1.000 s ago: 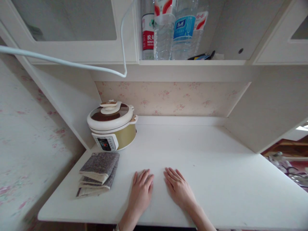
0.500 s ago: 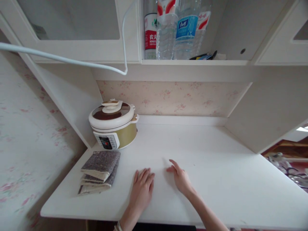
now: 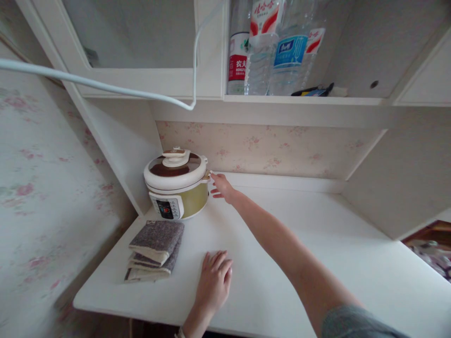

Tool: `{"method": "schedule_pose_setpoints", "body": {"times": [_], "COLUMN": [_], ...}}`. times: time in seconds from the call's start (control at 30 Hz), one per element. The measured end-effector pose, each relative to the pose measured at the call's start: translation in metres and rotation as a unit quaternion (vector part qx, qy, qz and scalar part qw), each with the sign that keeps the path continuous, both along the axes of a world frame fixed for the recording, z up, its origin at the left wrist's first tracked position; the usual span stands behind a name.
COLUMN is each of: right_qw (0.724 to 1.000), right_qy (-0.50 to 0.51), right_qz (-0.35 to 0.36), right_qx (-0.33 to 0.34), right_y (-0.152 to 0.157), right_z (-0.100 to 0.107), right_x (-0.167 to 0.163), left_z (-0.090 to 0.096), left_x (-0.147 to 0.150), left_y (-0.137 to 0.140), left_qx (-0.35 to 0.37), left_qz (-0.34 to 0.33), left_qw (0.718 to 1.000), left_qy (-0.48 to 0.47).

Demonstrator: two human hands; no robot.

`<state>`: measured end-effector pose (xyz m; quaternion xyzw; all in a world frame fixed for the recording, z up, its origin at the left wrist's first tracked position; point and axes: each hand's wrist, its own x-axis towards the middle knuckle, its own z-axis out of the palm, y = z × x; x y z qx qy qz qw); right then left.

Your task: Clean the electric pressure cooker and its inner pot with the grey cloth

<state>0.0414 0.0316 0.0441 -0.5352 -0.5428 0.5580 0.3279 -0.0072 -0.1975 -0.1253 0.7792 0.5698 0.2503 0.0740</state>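
The right hand [image 3: 223, 187] is held out at the far left of the counter [image 3: 264, 295], beside the side handle [image 3: 206, 177] of the cooker [image 3: 176, 184]; its fingers are spread and nothing is gripped by it; the index fingertip is seen right at the end of the handle, though whether it is touched or only overlapped cannot be told. The left hand [image 3: 214, 284] is laid palm down near the counter's front edge, its fingers loosely bent and nothing held; by it no thing is touched but the counter.

The cooker is stood at the back left, close to the side panel [image 3: 120, 129], with its lid [image 3: 176, 164] on and its control panel [image 3: 167, 209] turned toward the front; just before it the folded cloth [image 3: 157, 239] is laid, to the left of the left hand and apart from it.

The step in hand is judged to be the approach to the handle, with a firm hold not yet shown; for such a hold, the fingers would need to be brought under the handle and the thumb set over it. Should the cooker be shifted, its bulk would probably be better managed with both hands; a pull from one side alone could turn it, and the cloth in front could be caught by its base.
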Motion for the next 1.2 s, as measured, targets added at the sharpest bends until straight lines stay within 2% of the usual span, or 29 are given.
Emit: {"method": "schedule_pose_setpoints", "body": {"times": [0.1,0.27,0.63,0.8,1.2], "right_qw": [1.0,0.997,0.994,0.991,0.982], "right_qy": [-0.012,-0.047,-0.097,-0.108,-0.112], "right_qz": [-0.014,-0.053,-0.045,-0.07,-0.147], "right_qx": [-0.02,-0.005,0.005,0.026,0.048], "right_y": [0.027,0.048,0.058,0.062,0.06], "right_z": [0.006,-0.003,-0.01,-0.013,-0.018], "right_x": [-0.025,-0.047,-0.044,-0.014,0.104], "left_z": [0.003,0.005,0.007,0.007,0.003], "left_x": [0.001,0.002,-0.001,-0.001,0.0], "left_y": [0.0,0.003,0.004,0.004,-0.001], "left_qx": [-0.017,-0.015,-0.014,-0.006,0.026], "left_qz": [0.013,0.019,0.022,0.031,0.014], "left_qw": [0.999,0.999,0.997,0.998,0.999], "left_qy": [-0.029,-0.049,-0.072,-0.062,-0.016]}}
